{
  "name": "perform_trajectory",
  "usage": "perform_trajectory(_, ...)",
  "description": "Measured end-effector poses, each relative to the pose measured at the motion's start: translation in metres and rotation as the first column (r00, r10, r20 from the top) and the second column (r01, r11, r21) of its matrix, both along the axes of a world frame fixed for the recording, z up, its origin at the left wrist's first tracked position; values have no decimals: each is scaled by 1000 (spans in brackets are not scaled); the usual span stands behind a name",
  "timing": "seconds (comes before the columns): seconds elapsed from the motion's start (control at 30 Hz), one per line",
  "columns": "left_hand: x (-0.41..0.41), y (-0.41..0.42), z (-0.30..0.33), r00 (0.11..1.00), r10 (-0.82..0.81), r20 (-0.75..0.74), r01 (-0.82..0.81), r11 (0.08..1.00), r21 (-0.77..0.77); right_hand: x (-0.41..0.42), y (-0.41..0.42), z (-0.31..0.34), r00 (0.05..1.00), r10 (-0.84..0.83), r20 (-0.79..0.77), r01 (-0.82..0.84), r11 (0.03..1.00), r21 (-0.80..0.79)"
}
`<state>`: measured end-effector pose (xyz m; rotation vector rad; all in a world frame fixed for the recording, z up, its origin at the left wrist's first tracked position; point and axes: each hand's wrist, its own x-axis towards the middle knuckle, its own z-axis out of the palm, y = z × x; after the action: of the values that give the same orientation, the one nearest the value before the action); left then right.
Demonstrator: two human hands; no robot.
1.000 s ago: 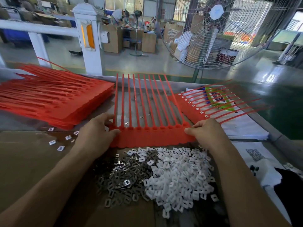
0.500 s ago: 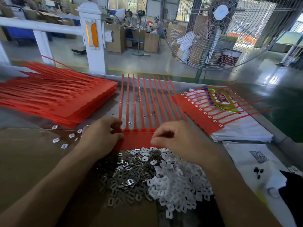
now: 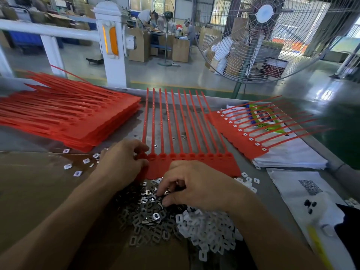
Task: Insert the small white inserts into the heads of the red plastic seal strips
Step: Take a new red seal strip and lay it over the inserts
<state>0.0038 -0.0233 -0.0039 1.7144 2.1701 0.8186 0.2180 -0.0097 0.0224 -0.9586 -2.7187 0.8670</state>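
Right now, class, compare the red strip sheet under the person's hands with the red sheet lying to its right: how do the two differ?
The middle sheet has empty heads, with no white showing; the right sheet shows a white insert in each head. The middle sheet's tails run straight away from the person; the right sheet's fan off to the right. The middle sheet lies on the bare table; the right sheet rests on white bags. Both are red combs of joined strips.

A factory assembly hall is shown. Red seal strips (image 3: 64, 115) are stacked in bulk on a grey worktop (image 3: 194, 112), beside loose heaps of white inserts (image 3: 210, 228) and metal clips (image 3: 148, 217). A large industrial pedestal fan (image 3: 261, 36) is set just beyond the worktop. A polished concrete floor (image 3: 175, 76), cardboard cartons (image 3: 181, 49) and other workers (image 3: 145, 17) at a far bench are seen behind.
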Motion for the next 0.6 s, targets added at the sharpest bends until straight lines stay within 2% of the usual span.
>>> perform_trajectory(0.27,3,-2,2,1000,-29,-6,29,1000,0,-2,1,-8,992,-10,-123,13,1000,25)
perform_trajectory(0.43,5,-3,2,996,-12,-93,11,1000,-7,-2,3,-12,968,-106,-226,106,994,-11)
perform_trajectory(0.6,10,-5,6,999,-48,9,46,981,186,-1,8,-16,915,-245,-320,222,969,-108)
